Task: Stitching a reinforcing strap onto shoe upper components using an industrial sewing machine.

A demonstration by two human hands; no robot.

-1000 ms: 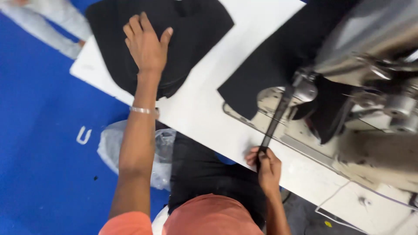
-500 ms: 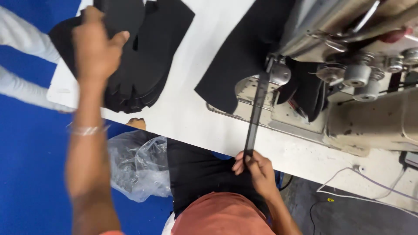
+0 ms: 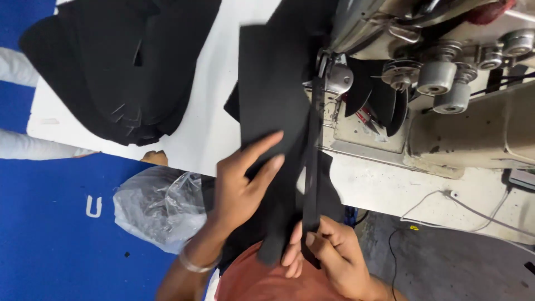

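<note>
My left hand (image 3: 241, 178) grips a flat black fabric piece (image 3: 272, 100) by its near end, thumb on top, and holds it out toward the sewing machine (image 3: 446, 83). My right hand (image 3: 326, 253) pinches the near end of a narrow black strip (image 3: 312, 167) that runs up to the machine's presser foot area (image 3: 329, 78). The fabric piece lies just left of the strip and partly over it. A stack of black cut pieces (image 3: 122, 67) rests on the white table (image 3: 206, 122) to the left.
A crumpled clear plastic bag (image 3: 159, 206) hangs below the table edge above the blue floor (image 3: 50, 223). White cables (image 3: 473, 209) run along the grey floor at right. Another person's white sleeve (image 3: 33, 147) shows at the far left.
My left hand has left the stack at the left and come to the middle, now holding one black piece beside the strip. My right hand stays on the strip's end.
</note>
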